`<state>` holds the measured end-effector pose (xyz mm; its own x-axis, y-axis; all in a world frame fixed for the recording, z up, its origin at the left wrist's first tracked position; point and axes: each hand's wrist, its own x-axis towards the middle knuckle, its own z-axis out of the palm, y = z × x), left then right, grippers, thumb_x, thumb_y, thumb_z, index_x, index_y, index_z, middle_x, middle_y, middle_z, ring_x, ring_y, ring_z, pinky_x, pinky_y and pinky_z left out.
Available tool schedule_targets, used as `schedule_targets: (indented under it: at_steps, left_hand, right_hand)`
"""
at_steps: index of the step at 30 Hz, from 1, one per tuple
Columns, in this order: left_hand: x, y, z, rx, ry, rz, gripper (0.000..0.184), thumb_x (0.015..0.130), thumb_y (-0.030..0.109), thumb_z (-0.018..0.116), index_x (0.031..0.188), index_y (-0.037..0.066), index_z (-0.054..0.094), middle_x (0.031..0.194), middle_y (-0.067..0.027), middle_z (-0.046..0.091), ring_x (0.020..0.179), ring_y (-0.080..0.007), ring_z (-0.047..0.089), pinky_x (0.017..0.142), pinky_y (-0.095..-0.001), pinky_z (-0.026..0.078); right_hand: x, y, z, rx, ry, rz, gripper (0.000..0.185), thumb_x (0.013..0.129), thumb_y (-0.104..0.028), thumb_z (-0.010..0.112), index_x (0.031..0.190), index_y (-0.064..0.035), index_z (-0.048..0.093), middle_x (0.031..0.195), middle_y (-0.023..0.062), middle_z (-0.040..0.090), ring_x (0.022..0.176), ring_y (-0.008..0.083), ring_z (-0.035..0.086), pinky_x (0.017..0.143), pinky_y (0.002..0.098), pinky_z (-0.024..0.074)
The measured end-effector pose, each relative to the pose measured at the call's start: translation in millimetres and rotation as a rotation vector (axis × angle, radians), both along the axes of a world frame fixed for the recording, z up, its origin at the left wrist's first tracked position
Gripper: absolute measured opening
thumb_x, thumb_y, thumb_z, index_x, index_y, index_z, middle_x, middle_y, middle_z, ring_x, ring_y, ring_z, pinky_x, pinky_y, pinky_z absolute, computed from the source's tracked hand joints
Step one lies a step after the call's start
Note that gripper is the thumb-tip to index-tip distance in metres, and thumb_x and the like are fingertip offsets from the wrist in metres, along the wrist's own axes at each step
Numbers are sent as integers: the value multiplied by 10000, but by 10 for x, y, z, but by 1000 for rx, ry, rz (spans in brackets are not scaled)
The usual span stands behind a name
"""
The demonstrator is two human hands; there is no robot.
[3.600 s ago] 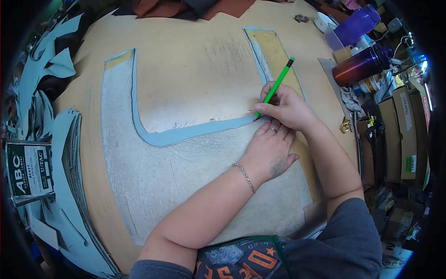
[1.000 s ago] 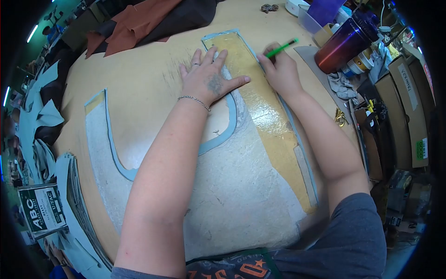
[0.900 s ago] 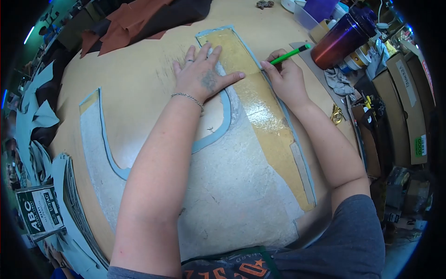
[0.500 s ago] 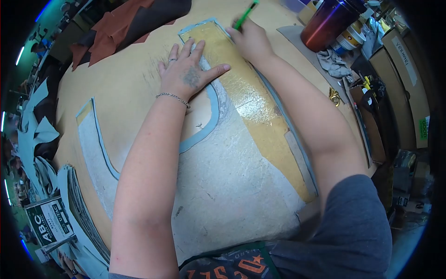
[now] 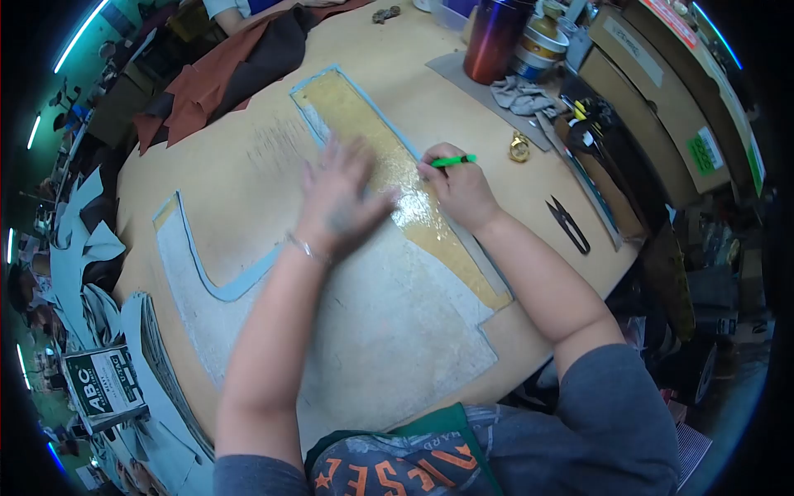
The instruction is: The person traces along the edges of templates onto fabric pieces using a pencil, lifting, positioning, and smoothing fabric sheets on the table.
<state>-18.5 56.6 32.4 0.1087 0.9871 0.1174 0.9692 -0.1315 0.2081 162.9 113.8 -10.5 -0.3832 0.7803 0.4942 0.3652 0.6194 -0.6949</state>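
A large grey-white pattern piece point(image 5: 380, 331) with a shiny yellow strip point(image 5: 351, 103) along one side lies flat on the table. Light-blue material point(image 5: 236, 289) shows from under its edges. My left hand point(image 5: 341, 198), smeared by motion, is over the middle of the pattern with its fingers spread and nothing in them. In my right hand point(image 5: 461, 188) is a green pen point(image 5: 455, 160), pinched between thumb and fingers. That hand rests at the long right edge of the yellow strip; the pen's tip is hidden from me.
Thread snips point(image 5: 569, 227) and a gold watch point(image 5: 518, 147) lie to the right. Beyond stand a red-blue tumbler point(image 5: 496, 41) and cardboard boxes point(image 5: 662, 99). Brown leather point(image 5: 203, 87) lies at the back left, near another person's arm point(image 5: 236, 18). Blue sheets point(image 5: 161, 355) are stacked left.
My right hand has come toward me along the strip's long edge with the green pen. My left hand has lifted or slid slightly and blurs. The view has shifted, showing the snips.
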Motion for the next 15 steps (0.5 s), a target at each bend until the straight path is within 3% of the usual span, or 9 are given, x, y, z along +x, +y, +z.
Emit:
schedule_targets:
  at_steps: [2,3,10,12,15]
  left_hand:
    - [401,-436,94,-33,-88,-112,732,684,493,592,1214,19,416,1301,-141,359,1276,-311,197,932,-633,167]
    - [545,-578,20,-23,-51,-120,846,658,602,560,1256,38,360,1332,-143,311,1274,-335,191,927,-641,160]
    - [832,-765,-157,-103,-43,-16,969,636,675,510,1317,38,244,1380,-113,222,1298,-304,122,933,-645,138]
    - [825,-754,-212,-89,-40,-5,997,624,706,486,1317,34,240,1382,-101,222,1301,-292,116,937,-644,132]
    - [814,-763,-192,-96,-31,-15,996,626,705,487,1321,39,235,1383,-103,220,1300,-293,120,942,-642,126]
  right_hand:
    - [7,1,0,54,-14,-27,100,796,-121,555,811,-42,497,725,118,555,692,276,555,618,344,432]
    - [5,10,-3,83,-24,-33,88,799,-117,555,812,-45,506,712,109,570,659,251,573,592,328,439]
    - [103,-159,1,166,-51,-29,98,796,-119,563,835,-46,510,681,127,563,627,254,563,560,314,434]
    - [353,-497,69,-3,-117,-67,128,793,-144,549,794,-34,483,746,139,530,744,318,524,651,390,417]
    - [839,-1002,57,-117,-83,-49,92,795,-98,549,812,-29,491,738,132,532,700,280,540,623,355,424]
